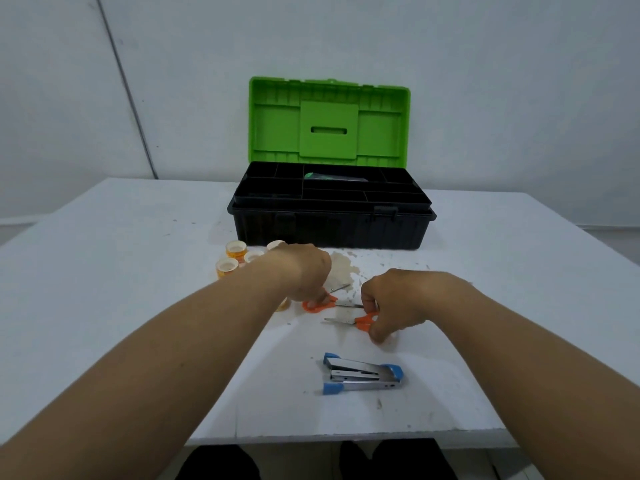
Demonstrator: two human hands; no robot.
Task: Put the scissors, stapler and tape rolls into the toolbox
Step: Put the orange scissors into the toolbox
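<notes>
Two orange-handled scissors lie mid-table. My left hand grips the handles of the far scissors, whose blades point right. My right hand pinches the handles of the near scissors, blades pointing left. A metal stapler with blue ends lies nearer to me, untouched. Several small tape rolls sit left of my left hand; one more peeks from under my left wrist. The black toolbox stands behind them, its green lid up and its divided tray showing.
A brownish stain marks the white table in front of the toolbox. Something green lies in a back compartment of the tray. The table's front edge runs close to me, with my dark-clad legs below.
</notes>
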